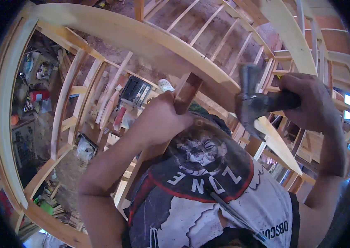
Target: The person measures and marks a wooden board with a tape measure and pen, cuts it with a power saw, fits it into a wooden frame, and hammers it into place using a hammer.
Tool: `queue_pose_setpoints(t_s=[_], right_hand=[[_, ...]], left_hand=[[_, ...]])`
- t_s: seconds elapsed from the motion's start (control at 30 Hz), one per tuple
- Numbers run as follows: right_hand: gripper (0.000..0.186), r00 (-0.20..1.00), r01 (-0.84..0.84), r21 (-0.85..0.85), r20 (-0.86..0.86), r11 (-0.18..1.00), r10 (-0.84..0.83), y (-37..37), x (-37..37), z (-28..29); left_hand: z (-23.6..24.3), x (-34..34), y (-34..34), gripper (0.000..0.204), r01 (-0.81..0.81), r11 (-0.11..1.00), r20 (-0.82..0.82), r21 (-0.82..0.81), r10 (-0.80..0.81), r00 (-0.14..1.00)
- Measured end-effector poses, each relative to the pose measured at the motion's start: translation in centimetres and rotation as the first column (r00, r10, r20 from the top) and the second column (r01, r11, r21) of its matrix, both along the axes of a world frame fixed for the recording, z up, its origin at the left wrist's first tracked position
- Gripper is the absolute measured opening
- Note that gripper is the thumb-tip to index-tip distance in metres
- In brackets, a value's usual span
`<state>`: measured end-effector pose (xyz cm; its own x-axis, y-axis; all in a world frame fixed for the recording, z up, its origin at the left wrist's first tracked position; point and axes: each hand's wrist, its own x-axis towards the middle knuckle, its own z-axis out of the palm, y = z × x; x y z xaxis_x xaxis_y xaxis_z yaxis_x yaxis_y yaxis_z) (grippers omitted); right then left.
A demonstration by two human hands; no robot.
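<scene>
My left hand [166,120] is closed around a reddish-brown piece of wood [189,91]. Its upper end meets the edge of a long pale curved plank [113,25]; where its lower end stops is hidden by my hand and arm. Off to the right, my right hand [312,101] grips a claw hammer [250,97] by its dark handle. The metal head is held up in front of the plank, apart from the wood in my left hand.
Curved pale wooden frames [65,99] with crosspieces stand on the left. More slatted frames [220,35] lie beyond the plank. On the littered floor are a black open case [135,91], a red container [39,95] and wood scraps. Another pale board [278,144] slants at right.
</scene>
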<state>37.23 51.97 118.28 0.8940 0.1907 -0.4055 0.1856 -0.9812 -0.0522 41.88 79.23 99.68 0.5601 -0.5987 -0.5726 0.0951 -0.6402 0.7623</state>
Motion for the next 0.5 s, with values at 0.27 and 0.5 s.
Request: queue_pose_setpoints(t_s=[0.27,0.5], right_hand=[[0.045,0.894,-0.441,-0.246,-0.201,0.863,0.400,4.3,-1.0,-1.0],[0.050,0.863,-0.452,-0.318,-0.391,0.834,0.319,7.0,-2.2,-3.7]], left_hand=[[-0.6,0.1,-1.5,0.056,0.030,0.999,0.074,0.013,-0.031,0.997],[-1.3,0.3,-2.5,0.053,0.057,0.998,0.128,0.013,-0.058,0.990]])
